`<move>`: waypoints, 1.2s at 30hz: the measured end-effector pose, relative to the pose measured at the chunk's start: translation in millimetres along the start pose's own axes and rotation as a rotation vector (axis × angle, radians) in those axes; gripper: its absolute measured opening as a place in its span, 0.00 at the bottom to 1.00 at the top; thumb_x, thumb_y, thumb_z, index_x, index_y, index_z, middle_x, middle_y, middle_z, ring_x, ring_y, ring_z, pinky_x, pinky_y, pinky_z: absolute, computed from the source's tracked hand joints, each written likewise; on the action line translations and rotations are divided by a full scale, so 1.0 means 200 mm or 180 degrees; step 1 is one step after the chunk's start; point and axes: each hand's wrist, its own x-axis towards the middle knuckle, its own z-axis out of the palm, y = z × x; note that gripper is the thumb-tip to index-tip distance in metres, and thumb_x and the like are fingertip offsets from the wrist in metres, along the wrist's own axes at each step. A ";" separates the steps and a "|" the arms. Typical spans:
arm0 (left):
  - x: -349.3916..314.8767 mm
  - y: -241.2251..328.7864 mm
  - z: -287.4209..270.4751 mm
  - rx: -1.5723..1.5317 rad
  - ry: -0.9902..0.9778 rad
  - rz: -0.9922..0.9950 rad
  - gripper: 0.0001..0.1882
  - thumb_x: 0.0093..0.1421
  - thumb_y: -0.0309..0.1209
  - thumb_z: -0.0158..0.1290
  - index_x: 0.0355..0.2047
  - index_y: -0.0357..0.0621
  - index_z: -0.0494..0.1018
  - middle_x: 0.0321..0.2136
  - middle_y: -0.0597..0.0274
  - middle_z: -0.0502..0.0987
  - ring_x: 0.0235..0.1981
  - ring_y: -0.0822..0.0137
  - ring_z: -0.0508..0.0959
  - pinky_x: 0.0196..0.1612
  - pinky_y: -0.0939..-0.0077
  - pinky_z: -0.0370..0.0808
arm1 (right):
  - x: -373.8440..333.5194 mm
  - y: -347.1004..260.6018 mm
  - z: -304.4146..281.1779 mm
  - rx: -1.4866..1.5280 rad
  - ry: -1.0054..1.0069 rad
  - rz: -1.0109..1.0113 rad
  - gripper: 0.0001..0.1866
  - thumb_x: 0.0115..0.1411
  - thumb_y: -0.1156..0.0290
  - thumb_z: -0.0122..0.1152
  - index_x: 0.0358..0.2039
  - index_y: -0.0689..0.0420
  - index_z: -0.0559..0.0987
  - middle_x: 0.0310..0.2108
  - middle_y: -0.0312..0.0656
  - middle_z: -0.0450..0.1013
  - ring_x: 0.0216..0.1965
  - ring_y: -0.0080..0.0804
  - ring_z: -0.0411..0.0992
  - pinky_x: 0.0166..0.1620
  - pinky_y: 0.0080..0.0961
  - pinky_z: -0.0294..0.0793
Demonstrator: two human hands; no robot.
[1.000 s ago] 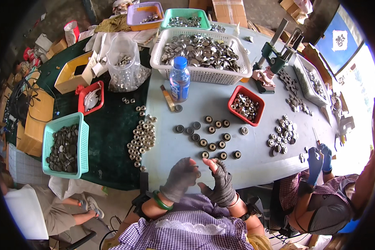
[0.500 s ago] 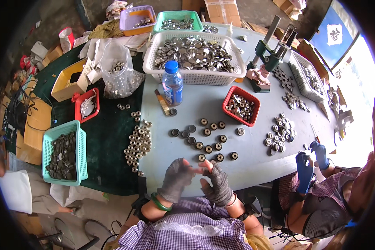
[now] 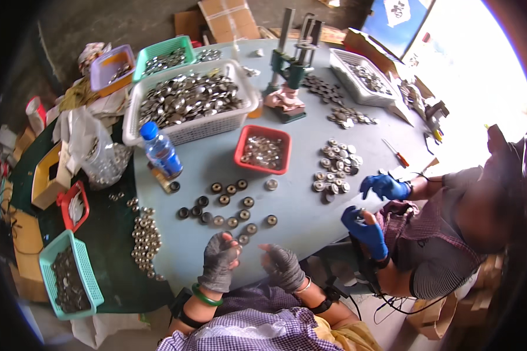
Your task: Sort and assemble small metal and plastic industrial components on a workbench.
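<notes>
My left hand (image 3: 219, 263), in a grey fingerless glove with a green bangle at the wrist, is at the near table edge. Its fingers are curled together; whatever they may hold is too small to make out. My right hand (image 3: 284, 268), gloved alike, is a short way to the right, fingers stretched toward the left hand and apart, slightly blurred. Just beyond both hands lie several round, dark-rimmed metal parts (image 3: 244, 214), some with pale centres. Left of them is a heap of small shiny metal rings (image 3: 146, 241) on the dark green table part.
A red tray (image 3: 261, 168) of small metal pieces and a blue-capped bottle (image 3: 164, 158) stand mid-table. Behind are a white basket (image 3: 208, 131) of metal discs and a green hand press (image 3: 293, 76). At right, a blue-gloved co-worker (image 3: 372, 234) sits near a pile of round parts (image 3: 336, 167).
The view has swung right, shifting the table leftward. My hands, whose fingertips met before, are now apart. The co-worker's hands have changed position.
</notes>
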 end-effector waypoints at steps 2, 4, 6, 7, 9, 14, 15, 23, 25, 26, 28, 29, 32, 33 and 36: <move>0.00 -0.02 0.01 -0.0257 -0.0203 -0.0094 0.17 0.49 0.15 0.54 0.38 0.46 0.66 0.29 0.67 0.72 0.23 0.76 0.71 0.15 0.88 0.63 | 0.00 0.00 -0.05 -0.0013 0.0127 0.0128 0.13 0.57 0.75 0.57 0.44 0.59 0.74 0.18 0.40 0.67 0.18 0.31 0.66 0.26 0.27 0.67; 0.01 -0.05 0.03 -0.0269 -0.0290 -0.0157 0.17 0.49 0.14 0.53 0.38 0.46 0.66 0.29 0.66 0.72 0.23 0.76 0.70 0.15 0.88 0.62 | -0.01 0.02 -0.09 -0.0133 0.0293 0.0291 0.13 0.57 0.76 0.57 0.43 0.60 0.74 0.20 0.40 0.68 0.19 0.28 0.67 0.27 0.27 0.68; 0.00 -0.05 0.06 -0.0056 -0.0110 -0.0198 0.18 0.49 0.13 0.50 0.37 0.47 0.66 0.30 0.66 0.71 0.22 0.75 0.70 0.15 0.88 0.62 | -0.02 0.07 -0.09 -0.0318 0.0584 -0.0093 0.13 0.56 0.77 0.58 0.43 0.61 0.74 0.21 0.41 0.68 0.21 0.28 0.68 0.28 0.26 0.69; 0.00 -0.06 0.07 -0.0036 -0.0134 -0.0217 0.18 0.49 0.13 0.50 0.37 0.47 0.66 0.30 0.66 0.71 0.22 0.75 0.70 0.15 0.88 0.62 | -0.02 0.09 -0.10 -0.0492 0.0824 -0.0488 0.13 0.56 0.77 0.59 0.43 0.62 0.74 0.23 0.42 0.69 0.22 0.28 0.69 0.29 0.25 0.70; 0.00 -0.08 0.05 -0.0290 -0.0218 -0.0248 0.18 0.48 0.12 0.49 0.37 0.47 0.65 0.30 0.65 0.71 0.22 0.76 0.70 0.15 0.87 0.63 | -0.01 0.06 -0.11 -0.0387 0.0735 -0.0438 0.14 0.54 0.78 0.60 0.42 0.63 0.74 0.24 0.42 0.69 0.23 0.29 0.70 0.30 0.25 0.71; 0.00 -0.10 0.05 -0.0174 -0.0265 -0.0313 0.18 0.48 0.12 0.49 0.37 0.48 0.65 0.30 0.65 0.71 0.21 0.75 0.70 0.14 0.87 0.63 | -0.01 -0.02 -0.12 0.0067 0.0514 -0.0260 0.16 0.51 0.81 0.63 0.41 0.63 0.74 0.27 0.41 0.67 0.26 0.31 0.70 0.32 0.23 0.71; 0.00 -0.11 0.06 -0.0113 -0.0189 -0.0357 0.19 0.48 0.12 0.49 0.37 0.48 0.65 0.30 0.65 0.71 0.21 0.75 0.70 0.14 0.87 0.63 | -0.01 -0.02 -0.11 0.0068 0.0531 -0.0254 0.16 0.51 0.81 0.63 0.41 0.63 0.74 0.27 0.41 0.67 0.26 0.31 0.70 0.32 0.23 0.71; -0.01 -0.14 0.06 -0.0050 -0.0205 -0.0432 0.18 0.49 0.13 0.49 0.37 0.50 0.66 0.29 0.66 0.71 0.21 0.76 0.69 0.14 0.87 0.62 | -0.05 0.01 -0.10 0.0028 0.0198 -0.0120 0.22 0.47 0.79 0.65 0.44 0.60 0.71 0.37 0.46 0.73 0.35 0.43 0.73 0.37 0.32 0.74; -0.02 -0.14 0.08 0.0022 -0.0175 -0.0485 0.18 0.49 0.13 0.50 0.37 0.50 0.66 0.29 0.66 0.70 0.21 0.76 0.69 0.14 0.88 0.61 | -0.05 -0.01 -0.11 -0.0067 0.0106 -0.0218 0.21 0.48 0.79 0.64 0.44 0.61 0.72 0.35 0.45 0.71 0.33 0.39 0.72 0.35 0.29 0.74; -0.03 -0.14 0.11 0.0155 -0.0159 -0.0445 0.17 0.50 0.15 0.50 0.37 0.50 0.65 0.28 0.66 0.71 0.18 0.77 0.68 0.14 0.87 0.61 | -0.04 -0.02 -0.11 -0.0163 0.0021 -0.0308 0.20 0.50 0.80 0.63 0.44 0.62 0.73 0.33 0.44 0.69 0.30 0.36 0.72 0.34 0.27 0.73; -0.05 -0.14 0.14 0.0442 -0.0062 -0.0366 0.15 0.52 0.19 0.52 0.37 0.50 0.65 0.26 0.66 0.72 0.16 0.78 0.66 0.14 0.87 0.60 | -0.04 -0.03 -0.11 -0.0111 0.0005 -0.0524 0.21 0.49 0.79 0.63 0.46 0.61 0.72 0.34 0.46 0.70 0.32 0.38 0.72 0.35 0.29 0.74; -0.05 -0.14 0.14 0.0443 -0.0066 -0.0341 0.15 0.52 0.19 0.52 0.37 0.50 0.65 0.26 0.66 0.72 0.16 0.78 0.66 0.14 0.87 0.60 | -0.04 -0.04 -0.10 -0.0060 -0.0006 -0.0731 0.22 0.49 0.79 0.63 0.47 0.60 0.72 0.36 0.47 0.70 0.33 0.40 0.73 0.36 0.30 0.75; -0.03 -0.18 0.10 0.0595 -0.0287 -0.0402 0.13 0.53 0.21 0.54 0.37 0.49 0.66 0.27 0.71 0.70 0.20 0.79 0.68 0.15 0.88 0.59 | -0.03 -0.04 -0.09 0.0010 -0.0263 -0.0695 0.24 0.47 0.80 0.62 0.48 0.59 0.71 0.38 0.48 0.70 0.36 0.46 0.73 0.38 0.34 0.75; -0.03 -0.19 0.10 0.0597 -0.0296 -0.0385 0.13 0.53 0.21 0.54 0.37 0.49 0.66 0.27 0.71 0.70 0.20 0.79 0.68 0.15 0.88 0.59 | -0.03 -0.04 -0.08 -0.0168 -0.0277 -0.0752 0.25 0.46 0.80 0.61 0.48 0.59 0.71 0.38 0.48 0.70 0.36 0.47 0.72 0.38 0.35 0.75; -0.04 -0.20 0.12 0.0865 0.0044 -0.0476 0.14 0.53 0.28 0.60 0.35 0.52 0.65 0.23 0.71 0.71 0.18 0.79 0.69 0.14 0.89 0.61 | -0.06 0.01 -0.06 -0.0291 -0.0223 -0.0865 0.24 0.47 0.79 0.60 0.48 0.59 0.72 0.37 0.47 0.71 0.35 0.47 0.72 0.36 0.35 0.74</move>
